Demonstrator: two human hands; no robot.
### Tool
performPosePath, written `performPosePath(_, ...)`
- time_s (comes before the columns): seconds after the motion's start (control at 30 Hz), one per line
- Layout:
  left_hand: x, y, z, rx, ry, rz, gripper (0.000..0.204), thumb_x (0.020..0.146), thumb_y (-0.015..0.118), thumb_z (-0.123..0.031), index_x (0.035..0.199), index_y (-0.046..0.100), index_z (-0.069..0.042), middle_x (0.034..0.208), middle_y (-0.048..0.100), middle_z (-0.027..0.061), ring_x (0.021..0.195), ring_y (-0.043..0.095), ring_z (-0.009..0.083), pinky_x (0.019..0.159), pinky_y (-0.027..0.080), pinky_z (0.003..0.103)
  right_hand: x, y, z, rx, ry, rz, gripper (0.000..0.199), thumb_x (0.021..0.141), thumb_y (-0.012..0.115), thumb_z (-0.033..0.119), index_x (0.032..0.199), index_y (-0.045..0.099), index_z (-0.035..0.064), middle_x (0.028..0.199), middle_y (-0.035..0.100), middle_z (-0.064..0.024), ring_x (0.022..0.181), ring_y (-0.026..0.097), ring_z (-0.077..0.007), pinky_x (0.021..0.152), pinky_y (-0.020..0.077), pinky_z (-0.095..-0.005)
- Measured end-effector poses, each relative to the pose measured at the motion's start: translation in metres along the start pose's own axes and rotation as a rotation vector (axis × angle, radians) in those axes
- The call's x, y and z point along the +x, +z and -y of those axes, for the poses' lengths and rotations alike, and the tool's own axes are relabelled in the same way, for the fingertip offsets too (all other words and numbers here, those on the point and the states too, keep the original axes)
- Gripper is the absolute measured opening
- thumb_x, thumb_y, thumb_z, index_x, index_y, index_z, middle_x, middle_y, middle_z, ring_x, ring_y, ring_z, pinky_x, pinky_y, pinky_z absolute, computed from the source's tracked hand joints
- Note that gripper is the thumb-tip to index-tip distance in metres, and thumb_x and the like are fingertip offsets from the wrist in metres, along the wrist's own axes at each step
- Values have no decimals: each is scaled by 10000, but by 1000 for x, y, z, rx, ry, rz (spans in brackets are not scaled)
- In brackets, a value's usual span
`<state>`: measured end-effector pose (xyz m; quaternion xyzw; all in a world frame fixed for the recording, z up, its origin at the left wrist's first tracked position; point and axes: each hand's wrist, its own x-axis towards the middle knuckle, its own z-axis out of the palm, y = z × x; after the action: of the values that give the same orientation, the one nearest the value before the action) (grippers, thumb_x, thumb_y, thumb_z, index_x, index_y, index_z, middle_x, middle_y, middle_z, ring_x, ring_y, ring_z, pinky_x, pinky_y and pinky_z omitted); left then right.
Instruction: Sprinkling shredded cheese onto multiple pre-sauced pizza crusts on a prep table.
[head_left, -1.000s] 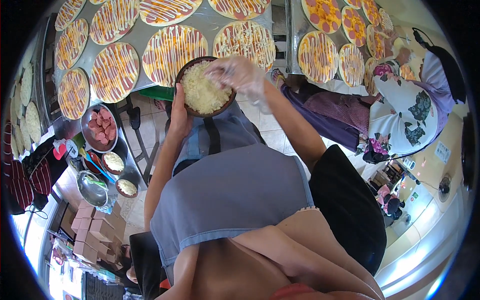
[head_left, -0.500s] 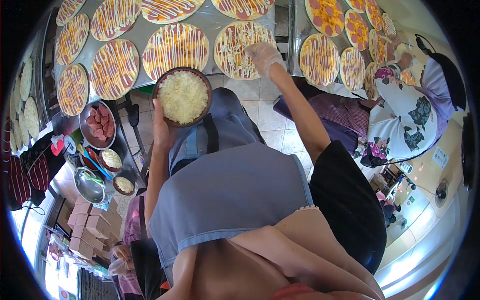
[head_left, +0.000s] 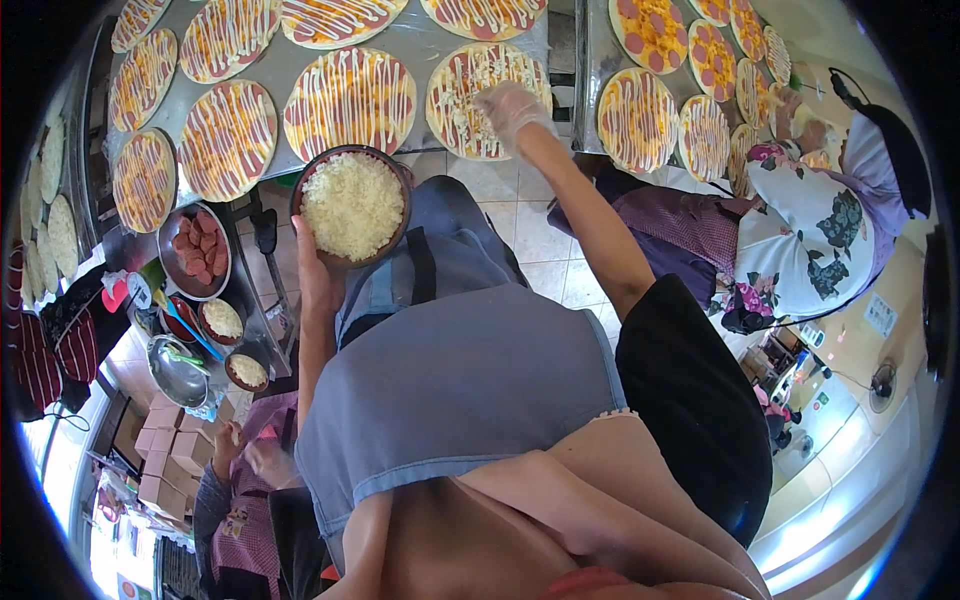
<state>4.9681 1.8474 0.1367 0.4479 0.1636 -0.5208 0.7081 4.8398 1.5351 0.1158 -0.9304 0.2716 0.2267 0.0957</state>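
My left hand [head_left: 317, 268] is closed on the side of a dark round bowl [head_left: 357, 263] heaped with white grated cheese [head_left: 352, 204]. The bowl is held just off the table's near edge. In a clear plastic glove, my right hand [head_left: 513, 112] hovers low over a pizza [head_left: 458, 118] striped with white sauce, its fingers bunched downward around grated cheese; the fingertips are partly hidden. Loose cheese shreds lie on that pizza beneath and around the fingers. Left of it sits another striped pizza [head_left: 350, 103] with orange shreds and no white cheese on it.
Several more pizzas cover the metal table [head_left: 270, 55] and a second table [head_left: 590, 90] at right, where a co-worker in a floral top [head_left: 815, 225] stands. At left are a bowl of sliced sausage [head_left: 200, 255] and small cheese bowls [head_left: 222, 320]. Another person [head_left: 245, 500] is behind me.
My right hand has moved slightly left over the pizza, and more shreds lie there. The bowl in my left hand has shifted a little left and down. The person behind me has moved.
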Motion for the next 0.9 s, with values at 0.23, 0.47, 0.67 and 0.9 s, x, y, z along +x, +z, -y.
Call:
performPosePath(0.23,-2,0,-2,-14,0,4,600,970,284,-490,1363,318,-39,1359,414,128,1239,423,249,1043,324,391,29,-21,-57,194,146,-199,210,889,513,184,1044,652,159,871,644,-171,809,625,-309,720,490,-357)
performPosePath(0.47,-6,2,-4,10,13,11,596,969,287,-492,1359,327,-42,1353,424,119,1236,427,242,1040,326,389,52,-25,-53,-387,-19,-11,290,870,480,116,1102,640,187,951,647,-164,885,631,-308,793,498,-375)
performPosePath(0.67,-4,-3,-4,21,29,46,623,944,341,-525,1377,314,-77,1365,417,110,1232,437,243,1015,371,390,31,-23,-68,-208,171,-27,361,839,460,47,1123,626,196,985,635,-176,886,623,-340,801,503,-378)
performPosePath(0.9,0,-1,-4,-6,18,53,614,953,330,-508,1373,315,-61,1357,426,115,1226,444,245,1016,371,386,-32,-13,-55,-169,97,70,184,850,462,71,953,612,101,970,629,-187,867,625,-333,743,500,-405)
